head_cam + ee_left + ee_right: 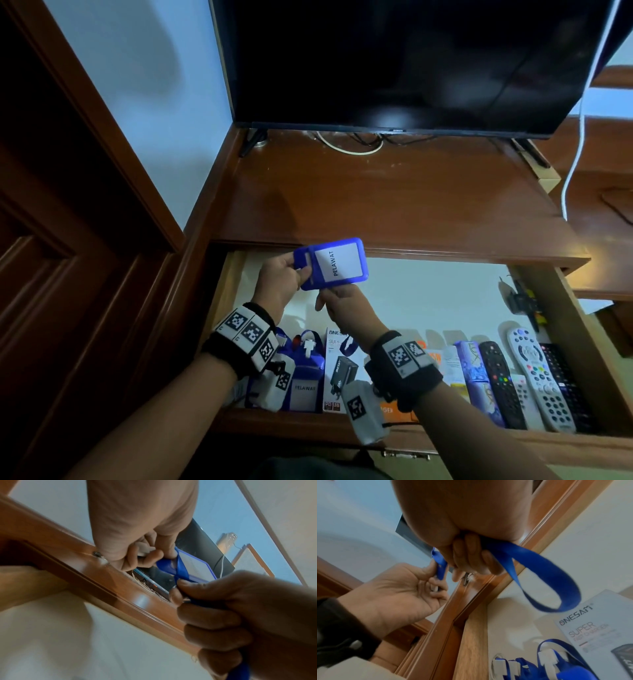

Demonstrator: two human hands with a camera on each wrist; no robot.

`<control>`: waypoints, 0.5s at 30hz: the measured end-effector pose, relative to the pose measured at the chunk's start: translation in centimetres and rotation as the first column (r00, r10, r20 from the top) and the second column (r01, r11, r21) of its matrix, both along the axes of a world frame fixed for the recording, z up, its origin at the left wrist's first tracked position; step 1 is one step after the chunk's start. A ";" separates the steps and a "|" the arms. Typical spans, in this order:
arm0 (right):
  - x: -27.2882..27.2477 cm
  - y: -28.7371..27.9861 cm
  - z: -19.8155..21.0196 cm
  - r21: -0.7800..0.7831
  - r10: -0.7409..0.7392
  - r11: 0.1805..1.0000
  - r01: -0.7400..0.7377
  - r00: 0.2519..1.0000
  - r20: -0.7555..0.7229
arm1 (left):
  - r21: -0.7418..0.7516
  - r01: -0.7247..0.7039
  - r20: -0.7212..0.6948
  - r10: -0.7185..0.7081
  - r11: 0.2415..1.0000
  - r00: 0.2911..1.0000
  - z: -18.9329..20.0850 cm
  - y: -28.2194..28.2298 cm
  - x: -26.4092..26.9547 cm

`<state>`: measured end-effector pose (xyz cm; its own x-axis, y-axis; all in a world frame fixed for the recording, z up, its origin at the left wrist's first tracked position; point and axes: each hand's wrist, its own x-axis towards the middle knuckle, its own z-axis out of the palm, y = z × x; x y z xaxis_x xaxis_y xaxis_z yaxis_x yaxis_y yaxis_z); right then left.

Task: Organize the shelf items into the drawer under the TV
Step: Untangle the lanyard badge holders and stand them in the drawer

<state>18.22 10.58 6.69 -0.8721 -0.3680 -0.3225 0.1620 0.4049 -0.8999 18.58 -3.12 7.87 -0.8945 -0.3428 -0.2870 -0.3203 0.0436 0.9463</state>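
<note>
At the far left of the open drawer (229,291) lie blue badges (305,383) with white clips, already put away. Next to them is a white charger box (337,373), then some small packs (476,370), then a row of remotes (534,377) at the right end. Above the drawer is the shelf (376,198), with the TV (394,61) standing on it.

The left hand (279,274) is up over the back left part of the drawer. Its fingers are curled and pinch the left end of one more blue badge (330,263), near its white clip. The badge is in the air, not yet in the drawer. Its white card says PELAWAT.

The right hand (342,301) is just beside it, under the badge's lower edge. Its fingers are closed tight in a fist round the badge's blue strap (539,577). The right wrist view shows a long loop of the strap hanging down loose below that fist.

What could go wrong? I think the loose loop is the main worry. It hangs low, so it could catch on the drawer's front edge, or fall over the box and the other badges and get mixed up with their straps. Then the pile would be messy. The badge is only held by its end, so it could slip and drop flat on the wrong spot. If the strap sticks up, it may get caught under the shelf when the drawer is pushed shut.
</note>
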 end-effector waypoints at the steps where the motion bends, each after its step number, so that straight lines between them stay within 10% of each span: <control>1: 0.1 -0.1 0.0 0.029 0.045 0.999 -0.044 0.999 -0.020 | -0.048 0.010 -0.012 -0.011 0.999 1.000 -0.2 -0.2 0.0; 10: -0.7 0.0 1.9 0.244 0.338 0.924 -0.295 0.928 -0.157 | -0.498 0.256 0.086 -0.246 0.829 0.965 -2.2 -1.3 1.3; 15: -2.2 1.0 2.3 0.272 0.380 0.904 -0.329 0.911 -0.162 | -0.590 0.618 0.337 -0.537 0.520 0.774 -1.5 -2.0 2.2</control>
